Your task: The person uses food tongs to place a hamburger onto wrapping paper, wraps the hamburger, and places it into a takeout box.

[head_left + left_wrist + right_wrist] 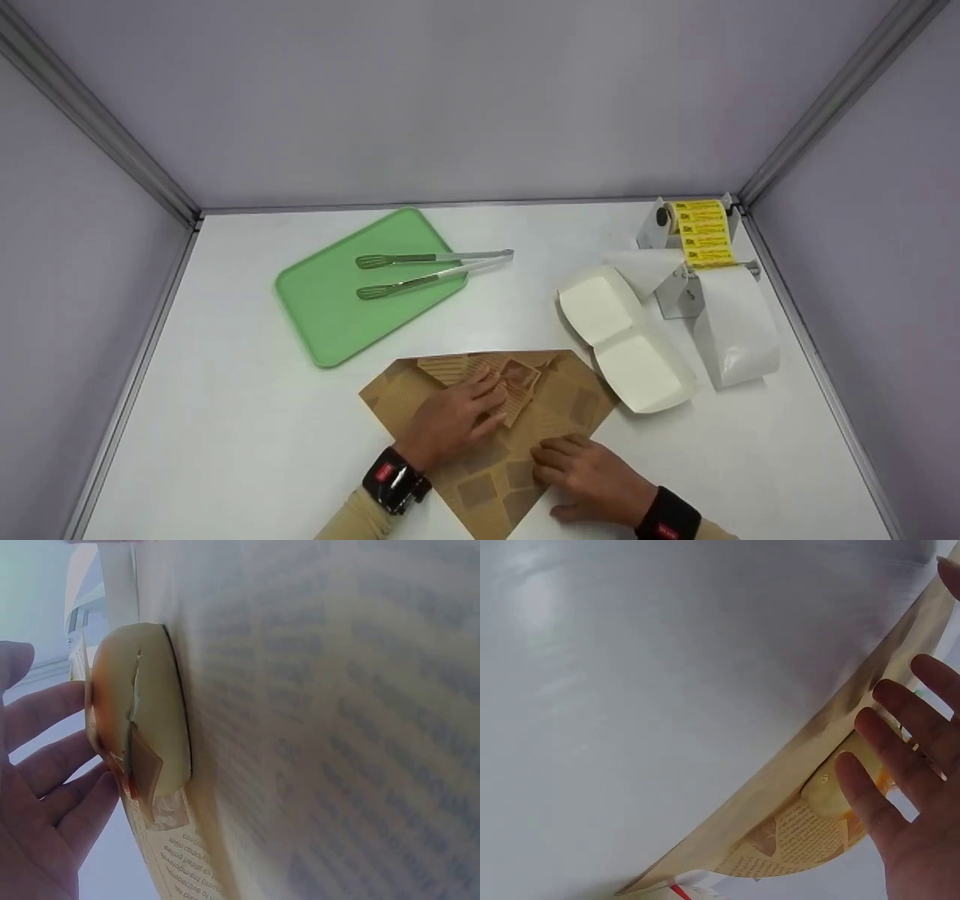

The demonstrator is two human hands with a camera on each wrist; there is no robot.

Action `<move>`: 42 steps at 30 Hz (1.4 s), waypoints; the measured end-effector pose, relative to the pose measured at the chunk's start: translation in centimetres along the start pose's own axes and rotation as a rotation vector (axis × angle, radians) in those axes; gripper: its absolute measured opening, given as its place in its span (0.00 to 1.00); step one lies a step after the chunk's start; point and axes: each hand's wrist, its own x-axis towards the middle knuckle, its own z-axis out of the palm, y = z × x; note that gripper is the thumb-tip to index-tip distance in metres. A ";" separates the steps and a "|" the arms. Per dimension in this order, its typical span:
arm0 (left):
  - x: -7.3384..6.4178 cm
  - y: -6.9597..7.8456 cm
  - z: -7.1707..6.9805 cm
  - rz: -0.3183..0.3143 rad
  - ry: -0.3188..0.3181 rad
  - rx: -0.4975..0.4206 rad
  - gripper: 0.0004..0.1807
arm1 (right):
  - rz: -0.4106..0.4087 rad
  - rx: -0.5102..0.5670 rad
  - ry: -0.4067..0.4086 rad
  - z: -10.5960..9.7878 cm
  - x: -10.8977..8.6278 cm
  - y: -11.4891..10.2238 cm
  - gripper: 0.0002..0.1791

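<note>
Brown newsprint-patterned wrapping paper [472, 491] lies on the white table, its far part folded over toward the near side. In the left wrist view, a filled bun [161, 705] sits under this fold, with its filling showing at the side. My left hand [454, 420] rests on the folded paper above the bun, fingers extended along the paper. At the paper's right edge is my right hand [589, 480]. Its fingers look straight and spread in the right wrist view, where the bun [829, 791] shows partly behind them.
At the back left lies a green tray [330, 307] with metal tongs [442, 279] across it. An opened white clamshell box [641, 367] stands right of the paper. Behind it are a dispenser with a yellow label roll [701, 232] and its white backing strip [739, 322].
</note>
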 end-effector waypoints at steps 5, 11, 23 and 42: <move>0.2 0.1 -0.1 0.021 0.013 0.016 0.23 | -0.029 -0.024 0.005 0.2 0.1 -0.1 0.27; 0.3 0.0 0.1 0.029 0.027 0.009 0.21 | -0.075 -0.079 0.077 0.5 0.7 0.0 0.19; 0.1 0.2 -0.1 -0.009 0.004 -0.023 0.22 | -0.096 -0.117 0.098 0.6 0.9 0.1 0.09; -0.2 0.5 0.1 0.023 0.076 0.044 0.20 | -0.097 -0.090 0.185 1.0 0.6 0.0 0.05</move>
